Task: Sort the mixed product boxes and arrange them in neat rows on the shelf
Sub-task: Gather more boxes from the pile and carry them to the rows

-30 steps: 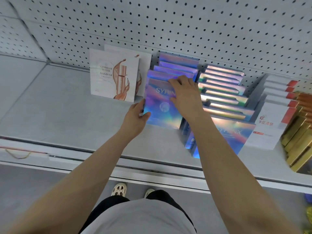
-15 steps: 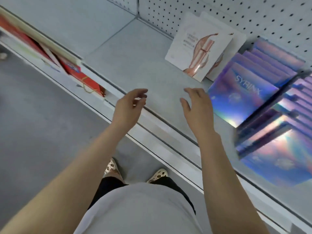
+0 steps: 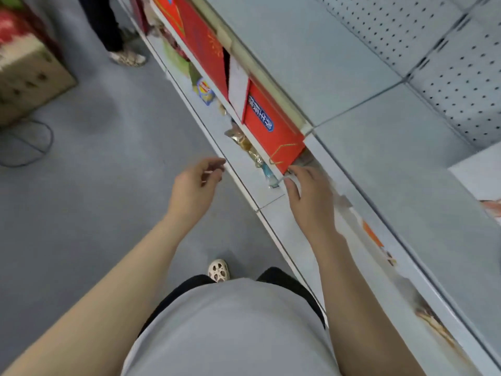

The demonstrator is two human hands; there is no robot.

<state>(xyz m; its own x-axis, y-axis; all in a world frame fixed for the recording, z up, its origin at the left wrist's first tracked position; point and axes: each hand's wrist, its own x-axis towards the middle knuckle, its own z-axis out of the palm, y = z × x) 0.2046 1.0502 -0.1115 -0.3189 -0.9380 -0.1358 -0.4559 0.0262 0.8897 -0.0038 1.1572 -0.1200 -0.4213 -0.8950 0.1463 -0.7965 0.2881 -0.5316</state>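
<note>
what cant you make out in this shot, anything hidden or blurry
- Red box, head view: its label is too blurred to read, its top hidden under the upper shelf.
- Right hand: blur hides whether its fingers touch the box.
- White box: cut off by the right edge.

Both hands empty: left hand (image 3: 193, 187) loosely curled above the floor; right hand (image 3: 309, 198) reaches beside a red box (image 3: 271, 131) (lower shelf).

shelf (image 3: 339, 77) looks like matt painted metal, pegboard (image 3: 461, 77) too. red box (image 3: 271, 126) at 12 o'clock is glossy card, floor (image 3: 95, 213) smooth and matt.
</note>
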